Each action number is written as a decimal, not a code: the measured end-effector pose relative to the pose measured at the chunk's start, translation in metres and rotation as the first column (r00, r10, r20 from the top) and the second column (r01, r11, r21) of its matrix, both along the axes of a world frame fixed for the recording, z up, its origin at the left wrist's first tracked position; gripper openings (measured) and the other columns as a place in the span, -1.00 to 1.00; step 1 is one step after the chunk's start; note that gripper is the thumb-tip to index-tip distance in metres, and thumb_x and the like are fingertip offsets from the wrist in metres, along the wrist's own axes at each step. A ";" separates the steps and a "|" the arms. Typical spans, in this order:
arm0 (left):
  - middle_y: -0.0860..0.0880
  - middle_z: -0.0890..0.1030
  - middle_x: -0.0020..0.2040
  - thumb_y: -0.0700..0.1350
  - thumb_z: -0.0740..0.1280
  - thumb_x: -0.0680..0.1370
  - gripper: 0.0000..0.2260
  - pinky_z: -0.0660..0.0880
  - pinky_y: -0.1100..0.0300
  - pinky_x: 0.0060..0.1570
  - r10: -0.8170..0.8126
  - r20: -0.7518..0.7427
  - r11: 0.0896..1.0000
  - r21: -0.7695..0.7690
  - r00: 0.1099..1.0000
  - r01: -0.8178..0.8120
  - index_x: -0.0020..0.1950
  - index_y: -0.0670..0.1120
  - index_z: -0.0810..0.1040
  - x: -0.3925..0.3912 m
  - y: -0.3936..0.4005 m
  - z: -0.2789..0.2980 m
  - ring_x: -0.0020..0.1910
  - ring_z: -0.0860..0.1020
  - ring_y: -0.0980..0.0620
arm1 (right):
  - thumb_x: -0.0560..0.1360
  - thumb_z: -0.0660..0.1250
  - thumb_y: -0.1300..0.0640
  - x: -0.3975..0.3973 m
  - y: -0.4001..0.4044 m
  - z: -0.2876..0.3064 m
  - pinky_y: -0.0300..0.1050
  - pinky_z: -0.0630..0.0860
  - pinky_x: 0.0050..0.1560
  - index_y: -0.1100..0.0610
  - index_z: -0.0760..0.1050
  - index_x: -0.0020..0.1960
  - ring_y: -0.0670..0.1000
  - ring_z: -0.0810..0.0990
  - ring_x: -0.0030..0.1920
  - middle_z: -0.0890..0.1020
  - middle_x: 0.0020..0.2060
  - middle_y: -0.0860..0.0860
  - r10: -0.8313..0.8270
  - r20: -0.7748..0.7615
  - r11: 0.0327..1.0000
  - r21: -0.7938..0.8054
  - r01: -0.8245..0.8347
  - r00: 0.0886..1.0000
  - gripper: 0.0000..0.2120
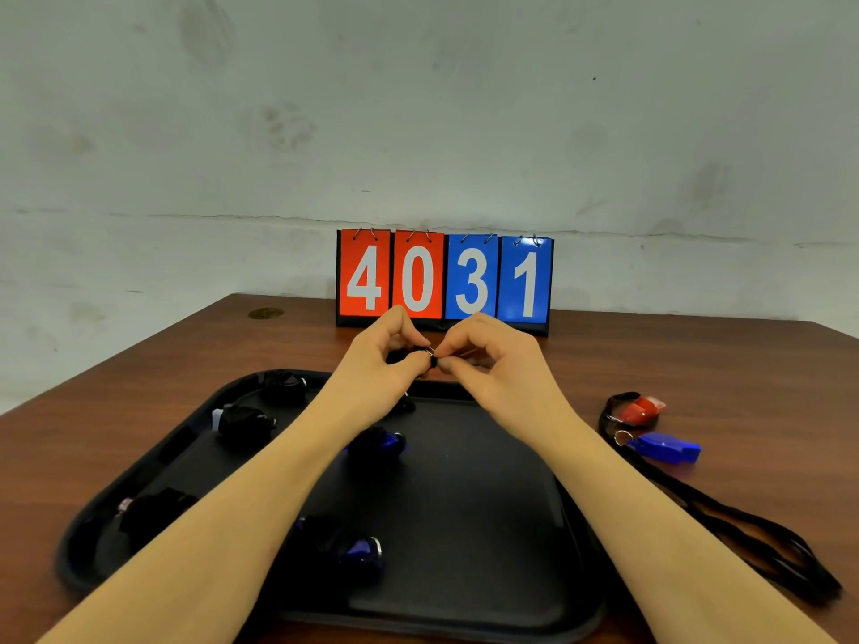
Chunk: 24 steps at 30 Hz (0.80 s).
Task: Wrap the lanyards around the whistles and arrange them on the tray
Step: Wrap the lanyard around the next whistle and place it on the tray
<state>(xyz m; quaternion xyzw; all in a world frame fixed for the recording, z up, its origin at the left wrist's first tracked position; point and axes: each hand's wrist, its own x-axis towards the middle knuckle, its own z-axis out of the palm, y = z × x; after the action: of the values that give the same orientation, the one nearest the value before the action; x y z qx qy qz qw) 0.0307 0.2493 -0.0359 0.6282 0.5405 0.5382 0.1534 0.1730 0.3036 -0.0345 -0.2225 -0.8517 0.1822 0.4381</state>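
Above the far edge of the black tray (488, 527), my left hand (381, 360) grips a whistle wound in black lanyard (409, 357); only its cord and metal ring show. My right hand (488, 355) pinches the same bundle at the ring from the right. Several wrapped whistles lie on the tray: one at the back left (283, 385), one below it (244, 422), a blue one mid-tray (379, 443), one at the left front (148, 508), a blue one at the front (346, 546). A red whistle (641, 409) and a blue whistle (669, 448) lie unwrapped right of the tray.
Loose black lanyards (753, 536) trail from the two unwrapped whistles toward the table's front right. A flip scoreboard reading 4031 (444, 278) stands at the back of the brown table (697, 364), against the wall.
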 end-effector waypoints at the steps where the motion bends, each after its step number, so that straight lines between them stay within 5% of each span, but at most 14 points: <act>1: -0.03 0.61 -0.13 -0.25 0.29 0.51 -0.89 0.51 0.25 -0.01 0.001 -0.012 1.000 0.000 1.000 -0.001 -0.14 -0.07 0.42 0.000 0.000 0.000 -0.09 0.60 0.07 | 0.44 0.37 0.29 0.001 0.000 0.001 -0.46 0.45 -0.04 0.16 0.58 -0.08 -0.16 0.54 -0.11 0.54 -0.18 -0.12 0.000 -0.002 1.000 -0.025 0.000 1.000 -0.91; 6: 0.02 0.60 -0.14 -0.22 0.30 0.51 -0.95 0.46 0.30 -0.04 0.031 -0.104 0.999 0.021 0.994 -0.029 -0.09 -0.11 0.44 0.002 -0.002 -0.001 -0.08 0.58 0.10 | 0.44 0.38 0.24 0.004 0.001 0.005 -0.39 0.50 -0.04 0.09 0.57 -0.09 -0.15 0.56 -0.10 0.56 -0.18 -0.12 -0.005 0.047 0.995 -0.100 0.009 0.999 -0.91; 11: 0.11 0.55 -0.12 -0.18 0.30 0.51 -0.84 0.45 0.20 0.03 0.053 -0.199 0.998 0.038 0.979 -0.046 -0.16 0.07 0.41 0.003 -0.003 -0.003 0.01 0.50 0.09 | 0.42 0.40 0.24 0.009 0.001 0.009 -0.36 0.52 -0.08 0.04 0.53 -0.13 -0.14 0.57 -0.16 0.57 -0.20 -0.12 0.006 0.090 0.993 -0.116 0.005 0.996 -0.88; 17: 0.13 0.51 -0.12 -0.19 0.30 0.51 -0.79 0.32 0.42 -0.07 0.031 -0.276 1.000 0.009 0.961 -0.030 -0.17 0.12 0.38 0.004 -0.004 -0.002 -0.01 0.44 0.18 | 0.40 0.39 0.25 0.009 0.000 0.007 -0.31 0.51 -0.16 0.06 0.49 -0.15 -0.09 0.53 -0.20 0.54 -0.22 -0.08 -0.003 0.177 0.998 -0.068 0.015 0.984 -0.87; 24: 0.12 0.58 -0.09 -0.21 0.33 0.48 -0.87 0.40 0.27 0.15 -0.038 -0.164 0.999 -0.019 0.986 0.036 -0.09 0.00 0.44 0.001 -0.003 0.000 0.02 0.52 0.22 | 0.38 0.38 0.29 0.005 -0.003 0.006 -0.41 0.41 -0.25 0.16 0.47 -0.15 -0.17 0.42 -0.31 0.44 -0.27 -0.11 -0.014 0.145 0.999 0.033 0.009 0.989 -0.89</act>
<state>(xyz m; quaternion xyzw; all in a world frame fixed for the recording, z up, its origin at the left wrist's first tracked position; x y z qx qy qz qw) 0.0314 0.2459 -0.0357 0.6791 0.5438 0.4773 0.1233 0.1779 0.3010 -0.0287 -0.2331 -0.8828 0.1492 0.3794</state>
